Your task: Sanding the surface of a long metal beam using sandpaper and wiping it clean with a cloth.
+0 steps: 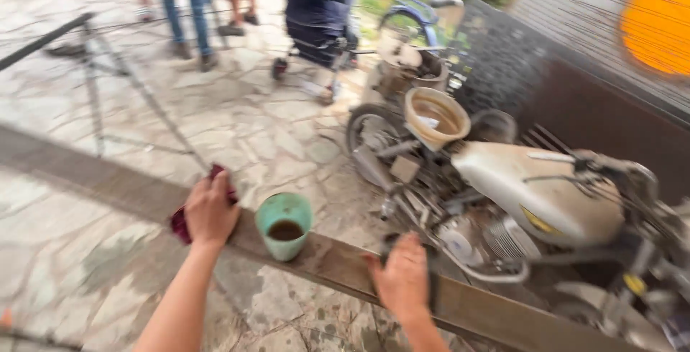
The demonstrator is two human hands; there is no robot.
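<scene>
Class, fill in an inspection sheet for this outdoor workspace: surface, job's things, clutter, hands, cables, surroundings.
Surface: long rusty metal beam over stone paving.
Job's things: dark red rag; green cup of dark liquid on the beam.
Clutter: beige basin on a dusty motorcycle.
Hands: left hand presses the rag; right hand grips the beam.
Cables: nothing seen.
Surroundings: stroller, people's legs.

Daylit stone-paved yard with an old motorcycle, a dark wall, perhaps a stroller.
</scene>
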